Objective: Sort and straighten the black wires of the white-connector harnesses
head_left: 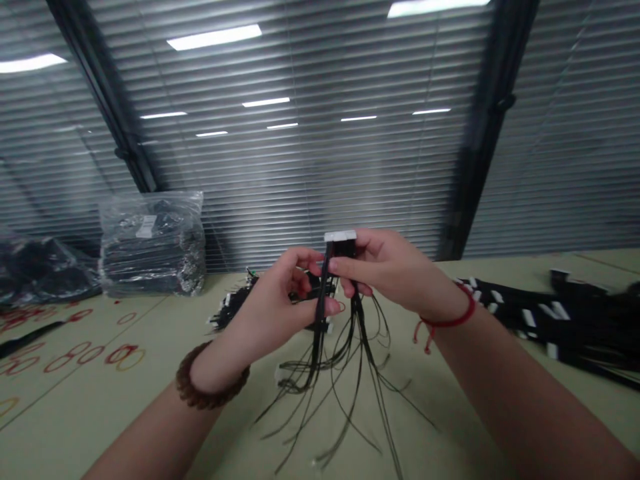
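Bare forearms point(520, 380) at 5 and 7 o'clock. Right hand point(393, 273) is pinching a white-tipped harness point(343, 248) at dial centre; left hand point(280, 307) is curled by its wires point(318, 333), can't tell if gripping. Looks like strand-sorting, so next move wants a steady pinch imo.

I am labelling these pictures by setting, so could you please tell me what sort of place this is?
Probably a cable-assembly workspace: the right hand holds black wires topped with a white strip, more white-tipped bundles lie on the table, and a filled clear plastic bag stands there too.
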Available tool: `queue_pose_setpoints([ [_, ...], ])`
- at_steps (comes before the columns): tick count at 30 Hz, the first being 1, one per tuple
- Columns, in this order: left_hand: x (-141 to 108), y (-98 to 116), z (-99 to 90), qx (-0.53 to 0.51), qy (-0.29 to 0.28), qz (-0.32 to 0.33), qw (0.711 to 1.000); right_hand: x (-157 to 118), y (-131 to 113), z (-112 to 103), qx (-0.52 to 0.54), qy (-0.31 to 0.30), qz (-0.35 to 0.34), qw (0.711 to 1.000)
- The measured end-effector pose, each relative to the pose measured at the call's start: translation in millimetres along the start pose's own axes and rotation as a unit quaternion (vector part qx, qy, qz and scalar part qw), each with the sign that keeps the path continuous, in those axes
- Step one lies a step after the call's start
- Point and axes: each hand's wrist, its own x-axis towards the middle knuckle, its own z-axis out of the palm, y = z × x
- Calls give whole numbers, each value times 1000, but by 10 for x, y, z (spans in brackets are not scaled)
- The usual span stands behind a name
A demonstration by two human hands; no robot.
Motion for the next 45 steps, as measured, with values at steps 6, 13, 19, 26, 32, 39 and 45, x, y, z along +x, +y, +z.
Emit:
queue_pose_setpoints([
  [6, -35, 65, 50, -114, -62, -73, 989, -14, -19, 81, 66, -70, 2, 995],
  [13, -89, 159, 39, -136, 12, -61, 989, -48, -44, -53, 112, -107, 15, 988],
  [19, -82, 177, 52, -80, 24, -10, 996, -80, -75, 0, 95, -109, 32, 989],
  [26, -122, 269, 63, -15, 43, -27, 999, -61, -72, -7, 50, -83, 7, 995],
  [32, -133, 285, 46, 10, 39, -31, 999, -141, -113, -184, -57, -51, -71, 995],
  [39, -113, 188, 66, -121, 37, -50, 991, -123, -149, -25, -186, -87, -154, 967],
  [45, -98, 184, 56, -126, 19, -54, 990, -53, -89, 45, -156, -97, -147, 972],
])
